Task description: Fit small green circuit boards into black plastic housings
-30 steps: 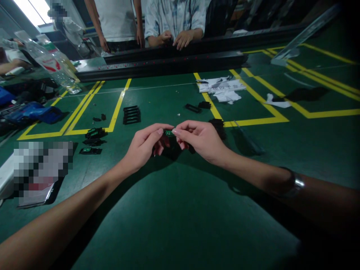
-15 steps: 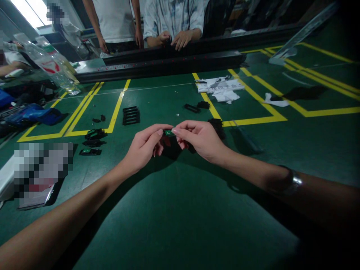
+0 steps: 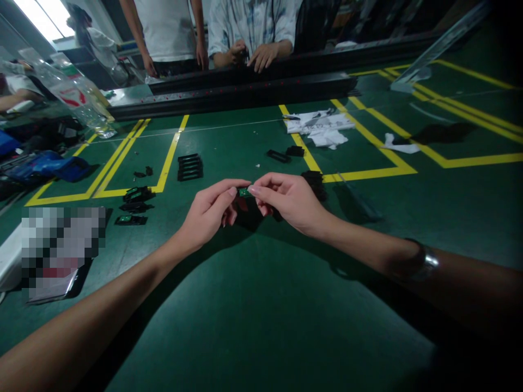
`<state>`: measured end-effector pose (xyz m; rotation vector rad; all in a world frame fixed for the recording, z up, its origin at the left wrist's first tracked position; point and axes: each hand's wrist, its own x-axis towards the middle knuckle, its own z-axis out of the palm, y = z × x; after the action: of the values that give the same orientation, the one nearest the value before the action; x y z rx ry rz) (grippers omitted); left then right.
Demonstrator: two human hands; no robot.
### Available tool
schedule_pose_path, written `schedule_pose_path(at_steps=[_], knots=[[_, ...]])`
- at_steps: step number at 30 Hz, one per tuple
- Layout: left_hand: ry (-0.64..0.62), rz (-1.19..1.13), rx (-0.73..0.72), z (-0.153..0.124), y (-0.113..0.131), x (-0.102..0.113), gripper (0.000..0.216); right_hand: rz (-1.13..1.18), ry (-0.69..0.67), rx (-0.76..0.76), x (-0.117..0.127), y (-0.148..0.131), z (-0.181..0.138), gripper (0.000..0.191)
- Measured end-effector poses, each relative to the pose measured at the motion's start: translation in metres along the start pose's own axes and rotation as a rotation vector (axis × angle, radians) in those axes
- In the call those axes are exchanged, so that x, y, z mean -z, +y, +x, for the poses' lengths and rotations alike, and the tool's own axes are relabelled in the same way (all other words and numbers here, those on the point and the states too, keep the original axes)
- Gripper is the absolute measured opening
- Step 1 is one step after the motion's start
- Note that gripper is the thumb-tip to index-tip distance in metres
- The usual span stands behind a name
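Between my two hands is a small green circuit board (image 3: 244, 192), held just above the green tabletop. My left hand (image 3: 210, 209) pinches its left end between thumb and fingers. At the right end, the thumb and fingertips of my right hand (image 3: 288, 202) close on it and cover part of it. Whether a black frame surrounds the board is hidden by my fingers. To the left lie several black pieces (image 3: 137, 194), and one black holder with a green board (image 3: 131, 220) in it. Farther back is a row of black frames (image 3: 190, 167).
Behind my right hand sits a pile of black parts (image 3: 314, 184); a black frame (image 3: 278, 156) and torn white paper (image 3: 321, 128) lie beyond. Plastic bottles (image 3: 77, 95) and a blue tool (image 3: 57, 166) are at left. Long black rails (image 3: 237, 93) cross the back, where two people are.
Almost nothing differs. Both hands keep the same pinch on the circuit board, with only a very slight shift.
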<state>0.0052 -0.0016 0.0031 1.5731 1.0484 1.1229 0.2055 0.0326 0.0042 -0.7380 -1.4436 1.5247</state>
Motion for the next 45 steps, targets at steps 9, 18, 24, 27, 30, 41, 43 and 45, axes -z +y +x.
schedule_pose_path(at_steps=[9,18,24,27,30,41,43,45], knots=[[0.003,-0.011,0.015,-0.0005,0.0013,-0.0009,0.032,-0.017,0.006,0.016,0.001,0.0023,0.0006,0.027],[-0.011,-0.023,0.022,0.0005,0.0023,-0.0006,0.033,-0.048,0.012,0.014,0.0,0.0009,0.0002,0.03],[-0.016,0.012,-0.027,0.0006,0.0025,-0.0011,0.031,-0.051,-0.004,0.025,0.0007,0.0019,0.0003,0.029],[-0.019,0.022,-0.042,0.0006,0.0034,-0.0015,0.029,-0.062,-0.004,0.019,0.0011,0.0025,0.0004,0.03],[-0.015,0.022,-0.046,0.0004,0.0043,-0.0018,0.029,-0.068,-0.006,0.029,0.0017,0.0033,0.0006,0.031],[-0.015,0.01,-0.042,0.0009,0.0051,-0.0019,0.028,-0.083,-0.002,0.028,0.0002,0.0015,0.0004,0.033],[-0.017,0.011,-0.046,0.0011,0.0052,-0.0019,0.028,-0.09,0.0,0.03,0.0005,0.0011,0.0001,0.033],[-0.016,0.012,-0.049,0.0011,0.005,-0.0018,0.027,-0.097,-0.002,0.033,0.0008,0.0007,-0.0001,0.033]])
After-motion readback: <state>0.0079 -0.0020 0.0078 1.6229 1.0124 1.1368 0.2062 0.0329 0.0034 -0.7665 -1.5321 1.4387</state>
